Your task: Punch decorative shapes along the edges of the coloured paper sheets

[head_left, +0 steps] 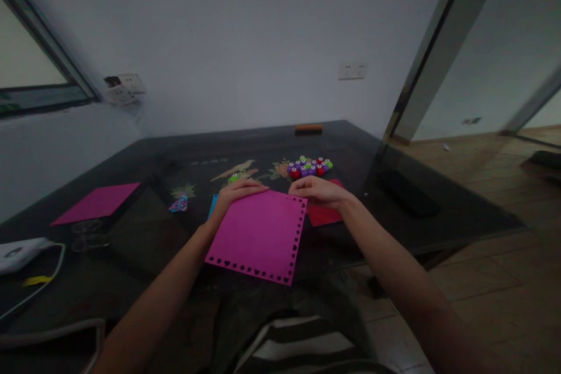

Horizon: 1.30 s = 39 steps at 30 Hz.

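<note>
A pink sheet of paper (pixel 254 232) is tilted toward me at the table's near edge, with small star and other shaped holes along its right and bottom edges. My left hand (pixel 239 191) grips its upper left edge, fingers over the top. At the upper right corner, my right hand (pixel 316 190) is closed in a pinch on the sheet; its fingertips are partly hidden. Just behind the right hand sit several small purple, red and green craft punches (pixel 309 167). One green punch (pixel 235 177) is beyond my left hand. Under my right wrist lies a red sheet (pixel 324 214).
A blue sheet (pixel 213 204) shows behind the pink one. Farther left are paper scraps (pixel 179 204), another pink sheet (pixel 99 203), glasses (pixel 87 234) and a white device with a cable (pixel 21 254). A black case (pixel 407 191) lies right; a brown object (pixel 308 128) lies at the back.
</note>
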Motion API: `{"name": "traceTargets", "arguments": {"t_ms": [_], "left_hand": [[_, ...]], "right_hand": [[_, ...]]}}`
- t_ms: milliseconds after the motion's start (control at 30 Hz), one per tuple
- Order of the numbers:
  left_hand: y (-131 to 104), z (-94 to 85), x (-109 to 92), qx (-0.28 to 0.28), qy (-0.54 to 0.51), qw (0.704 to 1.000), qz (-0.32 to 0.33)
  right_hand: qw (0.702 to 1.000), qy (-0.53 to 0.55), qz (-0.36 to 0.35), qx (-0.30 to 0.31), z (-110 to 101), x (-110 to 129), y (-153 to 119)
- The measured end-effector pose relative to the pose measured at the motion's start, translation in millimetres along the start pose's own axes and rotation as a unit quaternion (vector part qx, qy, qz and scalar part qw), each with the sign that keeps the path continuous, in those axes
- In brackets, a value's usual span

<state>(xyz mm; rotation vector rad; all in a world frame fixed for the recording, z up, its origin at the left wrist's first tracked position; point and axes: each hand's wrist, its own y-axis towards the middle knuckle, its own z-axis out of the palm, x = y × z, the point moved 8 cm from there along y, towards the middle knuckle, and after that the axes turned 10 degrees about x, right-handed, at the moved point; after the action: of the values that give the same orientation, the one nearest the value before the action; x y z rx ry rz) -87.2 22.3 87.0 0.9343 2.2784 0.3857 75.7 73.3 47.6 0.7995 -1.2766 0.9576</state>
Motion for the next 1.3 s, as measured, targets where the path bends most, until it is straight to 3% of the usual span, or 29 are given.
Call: {"name": "traceTargets", "arguments": {"t_ms": [300,600,667,833,900,967,1067,1133,1200,1300], "left_hand": [[1,-9.9,-10,-0.016,0.021,0.999,0.031],[0,-8.6,-5,-0.026,0.004,1.000,0.006],[0,-17.3,-2,-0.066,0.013,0.998,-0.011],[-16,-61.1,7,-0.287,0.011,0.955,-0.077],[-20,-65.2,3,-0.316,-0.028,0.945,-0.077],[-13,-52.6,-4,-0.252,-0.076,0.961,-0.079],[2,-0.1,-14,0.009,-0.125,0.984,-0.126],[2,26.7,-16,0.116,-0.148,0.967,-0.170],[1,36.9,-13,0.137,-0.171,0.955,-0.202],[2,38.8,-9,0.128,-0.188,0.949,-0.217]], "right_hand": [[0.995,-0.087,0.027,0.027,4,2,-3],[0.994,-0.105,0.018,0.005,5,4,-3],[0.994,-0.110,0.014,0.006,6,6,-2],[0.991,-0.131,-0.004,-0.010,8,6,2],[0.991,-0.136,-0.009,-0.015,10,4,6],[0.991,-0.135,-0.014,-0.014,15,2,10],[0.989,-0.143,-0.030,-0.013,21,1,15],[0.987,-0.153,-0.042,-0.014,24,1,17],[0.986,-0.160,-0.048,-0.016,26,0,19],[0.983,-0.176,-0.054,-0.023,26,-3,22]]}}
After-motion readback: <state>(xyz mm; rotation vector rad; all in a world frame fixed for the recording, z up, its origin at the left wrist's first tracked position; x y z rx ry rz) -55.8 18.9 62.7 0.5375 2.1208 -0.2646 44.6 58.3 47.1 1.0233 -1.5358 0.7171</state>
